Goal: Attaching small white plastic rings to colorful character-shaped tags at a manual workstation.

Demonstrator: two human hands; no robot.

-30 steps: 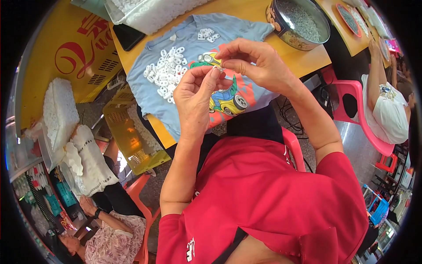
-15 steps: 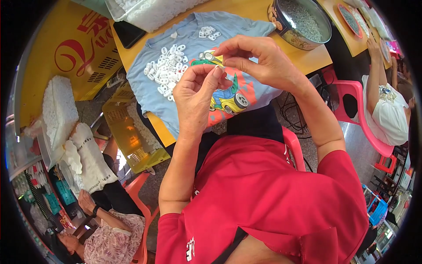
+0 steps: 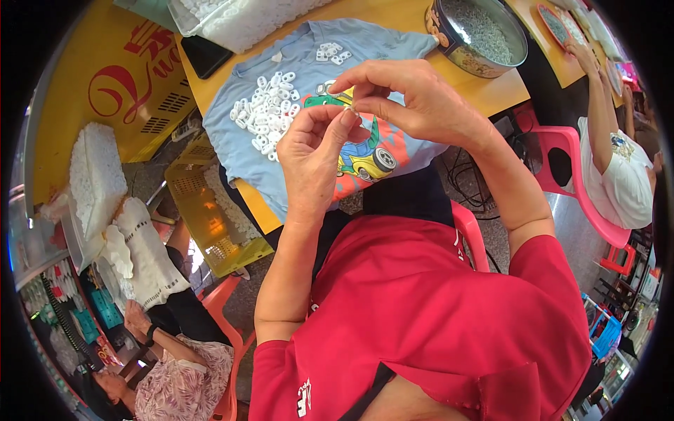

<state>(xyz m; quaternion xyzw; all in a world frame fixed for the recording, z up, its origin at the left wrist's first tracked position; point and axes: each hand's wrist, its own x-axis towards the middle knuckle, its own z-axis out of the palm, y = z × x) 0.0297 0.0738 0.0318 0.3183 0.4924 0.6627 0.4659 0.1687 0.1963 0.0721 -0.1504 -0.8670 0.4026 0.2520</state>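
My left hand (image 3: 312,151) pinches thumb against forefinger over a blue printed T-shirt (image 3: 242,151) spread on the table. Whatever sits in that pinch is tiny and pale, too small to name. My right hand (image 3: 411,98) meets it from the upper right, its thumb and fingers curled together at the left fingertips; what they grip is hidden. Left of the hands, white oval plastic pieces with holes (image 3: 270,116) lie heaped on the shirt. A smaller group of white pieces (image 3: 333,52) rests farther up the cloth.
A round tin (image 3: 484,67) of small metal parts stands at the table's right edge. At the back left are a white-filled tub (image 3: 235,24) and a black phone-like slab (image 3: 203,56). A yellow crate (image 3: 228,249) sits low at left. Other people work on both sides.
My right fingers have shifted slightly left and curled in closer to the left fingertips. The left hand is nearly still. At the far right, another person's arm has moved up.
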